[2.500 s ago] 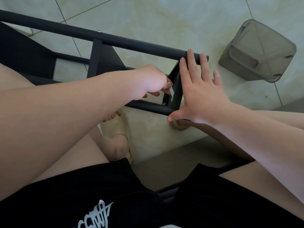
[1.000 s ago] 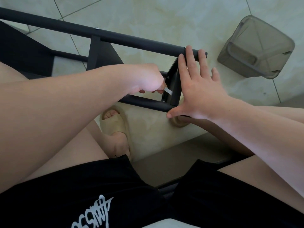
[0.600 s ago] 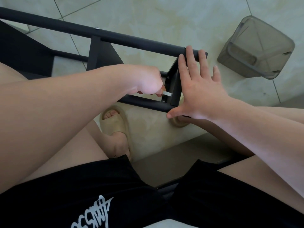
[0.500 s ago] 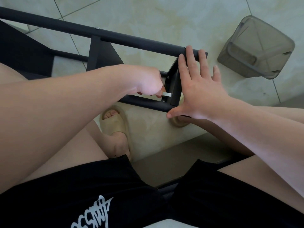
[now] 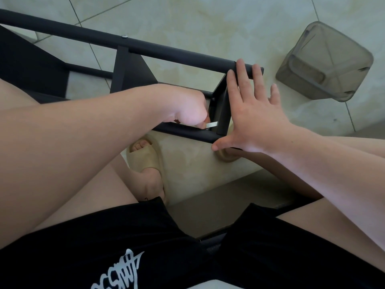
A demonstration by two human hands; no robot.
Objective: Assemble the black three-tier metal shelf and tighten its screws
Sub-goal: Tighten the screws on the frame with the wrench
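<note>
The black shelf (image 5: 166, 51) lies on its side on the tiled floor (image 5: 208, 21). At the shelf's end the left hand (image 5: 187, 109) has its fingers curled tight round a small silver key (image 5: 212, 124), hemmed between the shelf's two tubes. The right hand (image 5: 256, 113) presses flat, fingers straight, on the shelf's end. A grey bin (image 5: 325, 63) lies apart beyond it. The key sits lower than a second ago, nearer the lower tube.

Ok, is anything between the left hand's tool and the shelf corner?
Nothing visible. The left hand holds the tool at the shelf corner; the right hand lies flat on its outer side.
</note>
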